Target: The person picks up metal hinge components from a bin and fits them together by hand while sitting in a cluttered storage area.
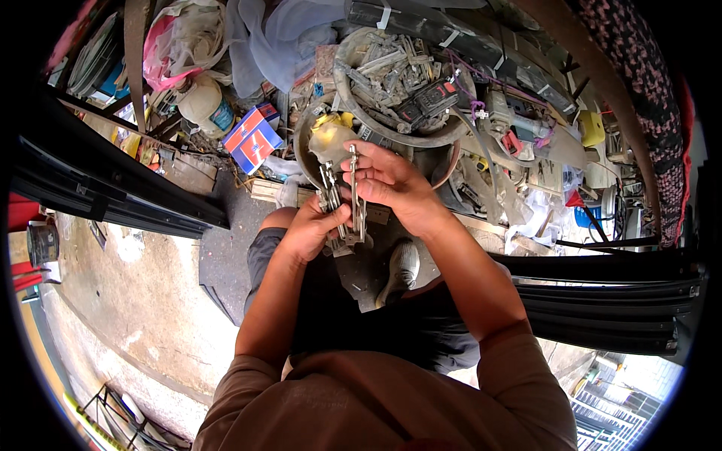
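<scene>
My left hand [307, 231] is closed around a bundle of slim metal fittings [329, 192] that look like long latch or lock parts. Their ends stick up past my fingers. Between the thumb and fingers of my right hand [396, 188] is one thin, upright metal fitting [353, 171], close beside the bundle. Both hands are over the near side of a round tub [302, 143], in front of my knees. Just beyond them is a wider basin [340, 75] heaped with similar dusty metal parts [380, 64]. A dark handheld device with a small screen [429, 104] lies on that heap.
A blue, orange and white box [254, 139] and a dirty white jug [204, 107] stand left of the tubs. Long dark profiles [459, 41] lie behind. Black rails [120, 188] reach in from the left, others [602, 301] from the right. Mixed scrap [526, 180] lies at right.
</scene>
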